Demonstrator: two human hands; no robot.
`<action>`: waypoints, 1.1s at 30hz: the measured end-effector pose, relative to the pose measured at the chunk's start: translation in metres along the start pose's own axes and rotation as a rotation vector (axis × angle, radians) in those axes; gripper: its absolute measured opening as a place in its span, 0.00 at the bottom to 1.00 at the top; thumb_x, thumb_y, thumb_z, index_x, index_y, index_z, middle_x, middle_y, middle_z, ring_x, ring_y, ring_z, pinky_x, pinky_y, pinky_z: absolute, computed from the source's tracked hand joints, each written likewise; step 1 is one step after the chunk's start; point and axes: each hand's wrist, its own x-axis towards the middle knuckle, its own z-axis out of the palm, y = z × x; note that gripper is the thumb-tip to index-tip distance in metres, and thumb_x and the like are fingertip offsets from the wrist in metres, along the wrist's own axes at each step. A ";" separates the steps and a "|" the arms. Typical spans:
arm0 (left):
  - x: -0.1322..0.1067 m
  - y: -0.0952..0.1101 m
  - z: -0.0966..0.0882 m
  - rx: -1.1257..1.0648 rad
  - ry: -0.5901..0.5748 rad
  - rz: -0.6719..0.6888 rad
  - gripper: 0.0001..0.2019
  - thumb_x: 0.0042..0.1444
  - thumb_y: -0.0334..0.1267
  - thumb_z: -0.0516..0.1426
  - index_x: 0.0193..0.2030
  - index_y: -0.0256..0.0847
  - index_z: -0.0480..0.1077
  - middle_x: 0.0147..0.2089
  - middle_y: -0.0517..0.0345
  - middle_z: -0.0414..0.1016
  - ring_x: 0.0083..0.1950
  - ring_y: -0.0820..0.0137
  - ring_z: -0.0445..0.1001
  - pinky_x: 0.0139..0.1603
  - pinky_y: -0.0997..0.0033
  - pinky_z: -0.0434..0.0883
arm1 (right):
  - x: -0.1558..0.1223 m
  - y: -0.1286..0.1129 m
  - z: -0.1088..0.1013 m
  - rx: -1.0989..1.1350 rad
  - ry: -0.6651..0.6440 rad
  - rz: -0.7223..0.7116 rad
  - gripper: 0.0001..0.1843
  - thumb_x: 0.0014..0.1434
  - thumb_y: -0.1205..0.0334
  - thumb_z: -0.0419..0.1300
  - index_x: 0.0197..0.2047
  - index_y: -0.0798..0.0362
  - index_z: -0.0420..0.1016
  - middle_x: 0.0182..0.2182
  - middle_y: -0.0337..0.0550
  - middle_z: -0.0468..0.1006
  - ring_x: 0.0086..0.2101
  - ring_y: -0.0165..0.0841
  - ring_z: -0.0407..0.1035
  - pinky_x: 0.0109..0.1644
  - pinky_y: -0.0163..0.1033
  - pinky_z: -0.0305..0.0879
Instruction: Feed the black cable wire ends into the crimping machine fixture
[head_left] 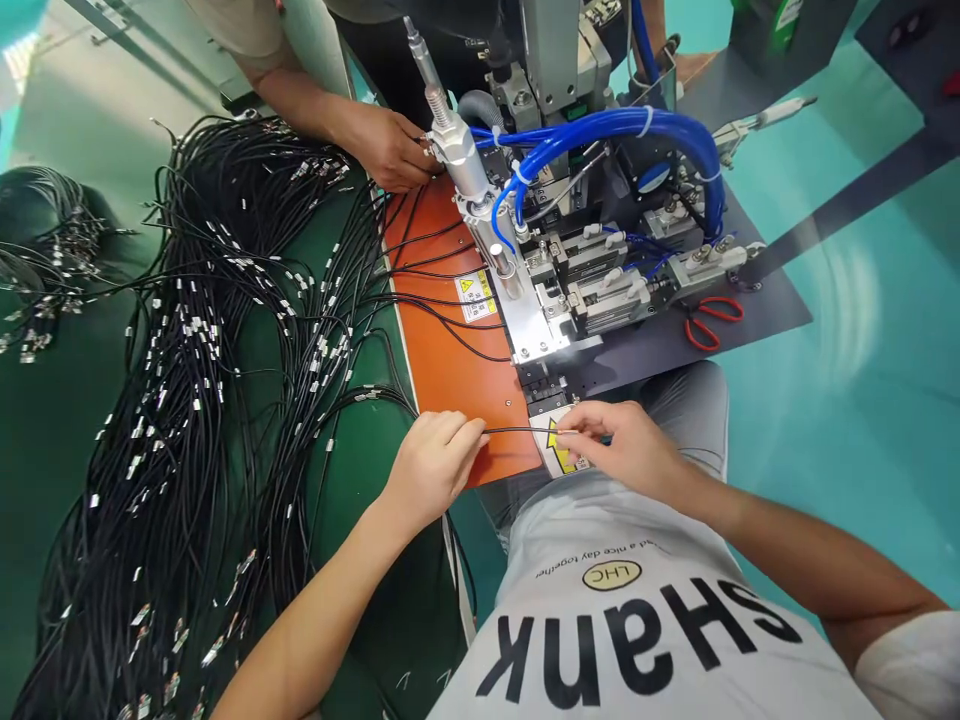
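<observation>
A thin black cable runs level between my two hands, above the lower end of an orange plate. My left hand is closed around the cable, and more cables trail off behind it to the left. At the cable's tip, my right hand pinches the end between thumb and fingers, over a white label with a yellow arrow. Just beyond my hands stands a metal machine with pneumatic cylinders. Several black cables lie across the orange plate with their ends at its edge.
A big heap of black cables with white tags covers the green table. Opposite, a co-worker's hand reaches to the machine's far end. Blue air hoses arch over the machine. Red-handled scissors lie on the grey base plate.
</observation>
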 end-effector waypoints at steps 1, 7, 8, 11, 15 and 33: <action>0.005 0.008 -0.001 0.009 -0.020 0.002 0.09 0.68 0.37 0.49 0.47 0.40 0.68 0.36 0.52 0.73 0.37 0.65 0.69 0.41 0.61 0.63 | 0.001 -0.001 0.000 -0.056 0.025 -0.033 0.08 0.64 0.57 0.60 0.38 0.51 0.78 0.28 0.39 0.81 0.30 0.32 0.75 0.38 0.39 0.70; 0.041 0.052 0.002 -0.223 -0.077 0.095 0.10 0.70 0.37 0.46 0.52 0.38 0.64 0.39 0.51 0.73 0.39 0.64 0.70 0.39 0.62 0.66 | -0.001 -0.007 -0.005 -0.374 0.091 -0.259 0.09 0.65 0.64 0.57 0.38 0.49 0.79 0.36 0.41 0.82 0.36 0.34 0.74 0.41 0.40 0.67; 0.044 0.054 0.004 -0.278 -0.054 0.095 0.09 0.70 0.36 0.46 0.50 0.39 0.64 0.37 0.52 0.73 0.37 0.65 0.69 0.38 0.64 0.67 | -0.001 -0.009 -0.007 -0.392 0.099 -0.254 0.09 0.65 0.64 0.57 0.38 0.49 0.79 0.36 0.41 0.82 0.36 0.34 0.74 0.40 0.39 0.67; 0.047 0.052 0.011 -0.435 -0.017 0.048 0.08 0.70 0.36 0.46 0.47 0.40 0.65 0.34 0.55 0.73 0.35 0.68 0.71 0.36 0.68 0.69 | -0.002 -0.008 -0.015 -0.376 0.116 -0.187 0.07 0.63 0.60 0.61 0.36 0.49 0.80 0.32 0.39 0.81 0.31 0.32 0.72 0.36 0.38 0.66; 0.044 0.044 0.016 -0.687 -0.028 -0.107 0.08 0.70 0.37 0.49 0.48 0.42 0.68 0.35 0.58 0.76 0.33 0.73 0.73 0.35 0.73 0.71 | 0.001 0.001 -0.026 -0.160 0.139 -0.049 0.08 0.62 0.56 0.63 0.36 0.50 0.80 0.30 0.38 0.80 0.29 0.32 0.73 0.35 0.37 0.67; 0.046 0.050 0.019 -0.884 0.044 -0.279 0.07 0.68 0.37 0.52 0.47 0.42 0.71 0.38 0.58 0.77 0.34 0.75 0.74 0.35 0.79 0.71 | 0.027 0.004 -0.025 0.447 -0.028 0.095 0.11 0.58 0.54 0.68 0.34 0.54 0.78 0.29 0.38 0.78 0.25 0.25 0.68 0.31 0.32 0.66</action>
